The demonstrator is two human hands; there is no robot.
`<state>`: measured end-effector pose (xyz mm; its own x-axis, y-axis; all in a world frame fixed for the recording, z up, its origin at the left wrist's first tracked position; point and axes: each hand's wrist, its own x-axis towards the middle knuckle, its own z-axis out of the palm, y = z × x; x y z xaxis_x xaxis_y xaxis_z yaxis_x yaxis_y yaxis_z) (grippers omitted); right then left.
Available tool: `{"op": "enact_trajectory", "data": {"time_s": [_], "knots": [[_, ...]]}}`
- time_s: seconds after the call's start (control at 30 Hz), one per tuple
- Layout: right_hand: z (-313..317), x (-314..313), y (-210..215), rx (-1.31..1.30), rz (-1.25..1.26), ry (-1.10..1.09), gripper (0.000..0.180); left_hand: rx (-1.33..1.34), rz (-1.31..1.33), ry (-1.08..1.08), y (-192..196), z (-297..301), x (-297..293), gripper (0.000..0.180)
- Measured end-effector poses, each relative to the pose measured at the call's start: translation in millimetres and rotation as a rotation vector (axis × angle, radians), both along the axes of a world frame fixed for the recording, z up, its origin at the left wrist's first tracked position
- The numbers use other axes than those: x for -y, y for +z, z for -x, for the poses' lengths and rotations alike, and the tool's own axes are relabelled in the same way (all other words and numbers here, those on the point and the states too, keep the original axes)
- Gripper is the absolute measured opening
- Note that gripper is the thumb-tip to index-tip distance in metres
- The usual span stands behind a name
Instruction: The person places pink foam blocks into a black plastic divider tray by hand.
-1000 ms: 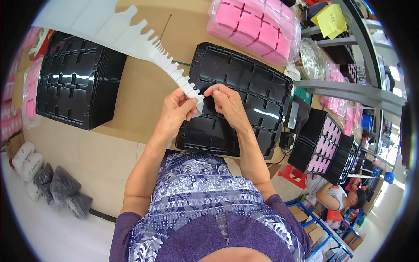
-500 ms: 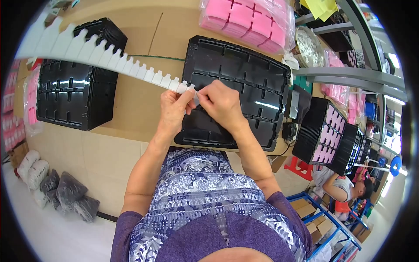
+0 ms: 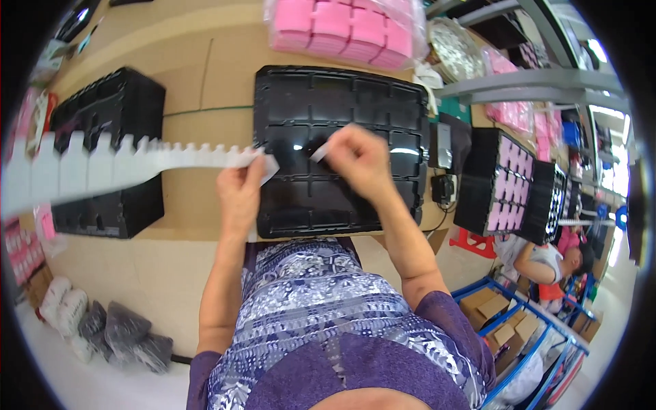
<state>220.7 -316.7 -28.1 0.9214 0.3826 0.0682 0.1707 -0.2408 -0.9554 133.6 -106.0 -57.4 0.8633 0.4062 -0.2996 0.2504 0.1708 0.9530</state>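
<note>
My left hand (image 3: 239, 195) is closed, pinching the right end of a long white strip (image 3: 116, 167) with a row of notched tabs along its upper edge. The strip stretches leftward in the air, curving toward the left rim. A pale flap (image 3: 270, 168) sticks out past my left fingertips. To the right, my right hand (image 3: 361, 160), slightly blurred, is closed on a small white piece (image 3: 319, 152), apart from the strip. Beneath both lies a black plastic tray (image 3: 328, 210) with shallow compartments, its left part near my left hand.
A stack of black trays (image 3: 140, 137) stands at the left, behind the strip. Bagged pink foam blocks (image 3: 342, 34) sit at the back, beside a bag of white pieces (image 3: 456, 51). Metal shelving (image 3: 533, 85) and trays of pink pieces (image 3: 495, 181) are at the right. A person (image 3: 547, 263) sits farther right.
My hands have come apart: the right has moved right with the small white piece, the left leftward with the strip. The strip's far end has dropped lower. The whole view has shifted.
</note>
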Motion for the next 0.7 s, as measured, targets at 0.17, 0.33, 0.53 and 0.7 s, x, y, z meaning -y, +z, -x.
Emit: {"op": "enact_trajectory", "data": {"time_s": [0.17, 0.33, 0.53, 0.7], "knots": [[-77, 127, -34, 0.039, 0.457, -0.474, 0.017, -0.06, 0.171, -0.188, -5, 1, -13, 0.013], [-96, 144, -43, 0.13, 0.534, -0.389, 0.018, -0.143, 0.037, -0.22, -19, -3, -9, 0.016], [-96, 136, -43, 0.233, 0.784, -0.384, 0.022, -0.178, 0.004, -0.193, -16, -6, -8, 0.018], [-101, 143, -50, 0.23, 0.803, -0.349, 0.022, -0.189, -0.017, -0.209, -18, -7, -8, 0.018]]}}
